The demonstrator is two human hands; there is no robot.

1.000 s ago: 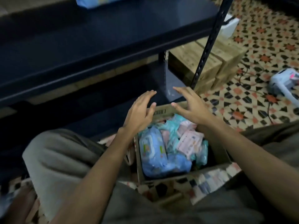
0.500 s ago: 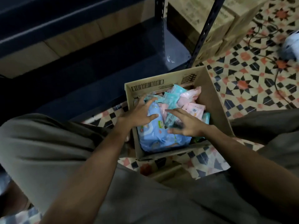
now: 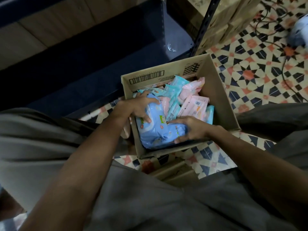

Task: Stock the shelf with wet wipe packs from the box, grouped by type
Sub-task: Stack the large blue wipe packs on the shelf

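Left hand [image 3: 139, 106] and right hand [image 3: 191, 127] both grip one large blue pack [image 3: 156, 130] inside the box [image 3: 215, 90]. Beside it: roughly three teal [image 3: 175, 88], three pink packs [image 3: 194, 105]. Half a second ago fingers only rested flat on it.

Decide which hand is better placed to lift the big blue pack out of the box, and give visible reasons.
Left, probably. The left hand wraps the blue pack's far end, thumb on top. The right hand only grips its near corner by the box wall.
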